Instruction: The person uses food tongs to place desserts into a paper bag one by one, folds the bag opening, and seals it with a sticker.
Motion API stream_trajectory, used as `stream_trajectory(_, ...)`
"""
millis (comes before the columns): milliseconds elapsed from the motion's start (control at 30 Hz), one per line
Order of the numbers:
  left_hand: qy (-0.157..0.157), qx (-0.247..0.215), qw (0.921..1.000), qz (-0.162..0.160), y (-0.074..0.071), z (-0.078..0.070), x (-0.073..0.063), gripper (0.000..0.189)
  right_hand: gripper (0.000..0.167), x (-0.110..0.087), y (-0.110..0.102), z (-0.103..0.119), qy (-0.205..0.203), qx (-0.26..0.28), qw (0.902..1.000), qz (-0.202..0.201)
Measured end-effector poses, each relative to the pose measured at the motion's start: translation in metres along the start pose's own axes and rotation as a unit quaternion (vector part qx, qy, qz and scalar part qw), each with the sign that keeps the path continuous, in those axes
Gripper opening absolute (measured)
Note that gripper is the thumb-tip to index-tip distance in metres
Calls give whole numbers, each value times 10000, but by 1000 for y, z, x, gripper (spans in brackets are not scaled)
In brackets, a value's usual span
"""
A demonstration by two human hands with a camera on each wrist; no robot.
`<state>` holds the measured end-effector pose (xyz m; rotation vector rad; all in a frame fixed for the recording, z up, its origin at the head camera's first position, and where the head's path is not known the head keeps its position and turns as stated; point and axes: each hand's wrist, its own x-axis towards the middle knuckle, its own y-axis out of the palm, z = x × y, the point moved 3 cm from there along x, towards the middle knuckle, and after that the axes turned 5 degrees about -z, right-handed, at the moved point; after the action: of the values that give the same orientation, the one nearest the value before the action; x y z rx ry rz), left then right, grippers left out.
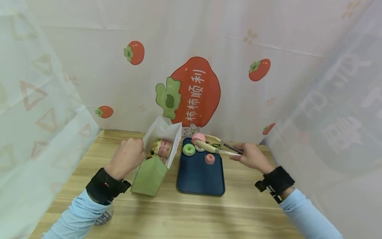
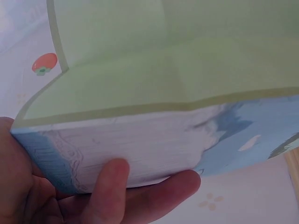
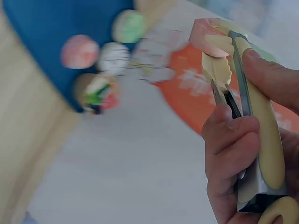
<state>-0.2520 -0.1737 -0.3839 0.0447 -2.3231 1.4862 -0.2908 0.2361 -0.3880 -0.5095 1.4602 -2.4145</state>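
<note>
Beside the blue tray (image 1: 200, 182), the left hand (image 1: 128, 153) pinches a green paper bag (image 1: 150, 175) holding a spotted pink cake (image 1: 164, 148) and other pieces. Above the tray's far end, tongs (image 1: 206, 146) gripped in the right hand (image 1: 253, 156) clasp a pink block (image 1: 198, 137), while a green doughnut (image 1: 188, 149), a small pink cake (image 1: 210, 159), a white striped piece (image 3: 113, 59) and a colourful piece (image 3: 100, 94) lie on the tray.

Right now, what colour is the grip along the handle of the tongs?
Pale yellow; the right wrist view shows the tongs best.
</note>
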Motion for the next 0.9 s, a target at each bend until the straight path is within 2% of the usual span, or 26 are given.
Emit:
stream_trajectory(133,14,-37,10000,17,0,0,-1,9,44,5,-31,21,-148,434,9989,51)
stream_trajectory(233,71,-40,10000,-16,0,-1,-2,9,44,15,-46,42,-261,552,9979,229)
stream_trajectory(367,92,-48,9999,-21,-1,-2,-1,9,42,37,-55,78,-608,320,9961,553)
stream_trajectory(467,57,-46,10000,15,-1,-3,0,9,35,56,-52,107,-953,-118,9907,968)
stream_trajectory(567,78,15,10000,22,-1,-5,0,11,22,74,-44,134,-1235,-718,9792,1439)
stream_trajectory(667,201,141,9997,-43,0,-6,1,18,19,89,-33,158,-1284,-1334,9645,1884)
stream_trajectory(767,314,211,9992,-142,0,-8,1,20,20,100,-17,180,-1265,-1938,9484,2170)
stream_trajectory(900,300,238,9991,-160,1,-10,1,15,32,110,10,203,-1496,-2551,9244,2410)
